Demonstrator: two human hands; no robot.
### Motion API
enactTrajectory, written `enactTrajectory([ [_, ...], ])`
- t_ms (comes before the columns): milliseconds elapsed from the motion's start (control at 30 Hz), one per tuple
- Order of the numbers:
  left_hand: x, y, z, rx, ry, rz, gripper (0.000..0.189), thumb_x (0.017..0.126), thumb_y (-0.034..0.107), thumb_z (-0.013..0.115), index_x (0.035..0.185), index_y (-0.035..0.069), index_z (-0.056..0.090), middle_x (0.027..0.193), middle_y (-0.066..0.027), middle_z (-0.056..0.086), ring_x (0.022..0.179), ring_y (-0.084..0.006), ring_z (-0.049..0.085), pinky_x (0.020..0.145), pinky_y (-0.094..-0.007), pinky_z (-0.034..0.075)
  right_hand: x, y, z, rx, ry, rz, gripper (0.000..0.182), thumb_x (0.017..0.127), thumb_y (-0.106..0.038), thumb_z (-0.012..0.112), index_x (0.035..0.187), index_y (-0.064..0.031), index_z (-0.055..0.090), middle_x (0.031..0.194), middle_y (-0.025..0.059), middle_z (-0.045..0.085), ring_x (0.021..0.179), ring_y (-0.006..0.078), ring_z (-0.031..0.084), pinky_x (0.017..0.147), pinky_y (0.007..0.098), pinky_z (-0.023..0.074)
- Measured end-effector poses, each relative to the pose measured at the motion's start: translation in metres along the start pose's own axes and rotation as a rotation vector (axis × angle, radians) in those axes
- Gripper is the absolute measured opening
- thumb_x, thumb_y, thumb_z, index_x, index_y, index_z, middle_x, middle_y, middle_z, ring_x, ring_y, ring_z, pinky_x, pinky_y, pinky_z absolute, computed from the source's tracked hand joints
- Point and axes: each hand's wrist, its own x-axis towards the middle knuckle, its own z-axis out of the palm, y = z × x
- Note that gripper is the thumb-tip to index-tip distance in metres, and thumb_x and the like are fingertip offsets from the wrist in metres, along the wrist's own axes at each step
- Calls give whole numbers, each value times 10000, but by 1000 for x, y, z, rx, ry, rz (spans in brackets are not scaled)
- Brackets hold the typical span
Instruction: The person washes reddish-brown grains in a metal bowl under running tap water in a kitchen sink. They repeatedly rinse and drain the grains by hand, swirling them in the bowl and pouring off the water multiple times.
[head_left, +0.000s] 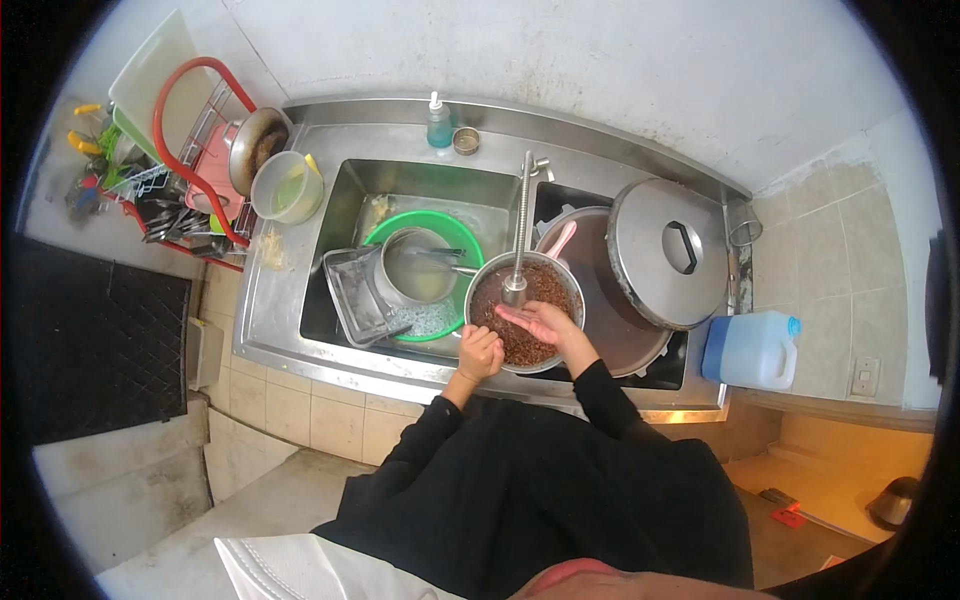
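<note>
A round metal pot (474, 289) holds brownish water and wet reddish-brown bits, too fine to name surely. My left hand (480, 352) is closed at its near left rim. Palm up and empty, my right hand (541, 324) reaches over the pot, fingertips just below the spout of a spring-neck faucet (523, 217). A pink handle (562, 238) sticks up at the pot's far right rim. Behind and right of it, a large pot (615, 352) of brown liquid sits in the right basin, partly covered by a metal lid (652, 232).
In the left basin (420, 176), a green tub (469, 232) holds a pot (417, 255) of cloudy water; a rectangular metal pan (351, 289) leans beside it. A plastic bowl (289, 187), dish rack (217, 180), soap bottle (439, 124), small tin (466, 140) and blue-liquid jug (750, 349) surround the basins.
</note>
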Motion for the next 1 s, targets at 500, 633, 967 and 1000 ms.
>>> enactTrajectory([
  [500, 2, 1, -2, -10, -64, -53, 118, 763, 82, 558, 646, 86, 549, 654, -44, 503, 621, -233, 507, 648, -377, 402, -5, -92, 82, -1640, -527, -330, 562, 709, -212, 841, 1224, -106, 643, 1109, 69, 651, 1056, 211, 593, 898, 349, 471],
  [633, 1, -1, -4, -14, -100, -51, 128, 769, 91, 557, 641, 84, 546, 654, -53, 510, 606, -242, 504, 645, -380, 410, -5, -113, 66, -1808, -682, -303, 444, 730, -138, 824, 1148, -87, 683, 1144, 58, 647, 1097, 200, 583, 957, 335, 451],
  [967, -1, -2, 0, -10, -63, -32, 121, 768, 86, 561, 648, 71, 562, 663, -57, 535, 614, -241, 516, 665, -385, 415, -84, -135, 16, -2393, -290, -663, 791, 712, -269, 838, 1421, -224, 491, 1301, 74, 573, 1145, 256, 476, 951, 436, 379],
  [1000, -1, -3, 0, -11, -62, -30, 121, 768, 85, 561, 649, 69, 562, 663, -57, 535, 615, -241, 516, 667, -386, 415, -87, -128, 12, -2492, -256, -750, 741, 752, -341, 775, 1417, -190, 486, 1330, 71, 552, 1222, 263, 415, 1000, 470, 332],
])
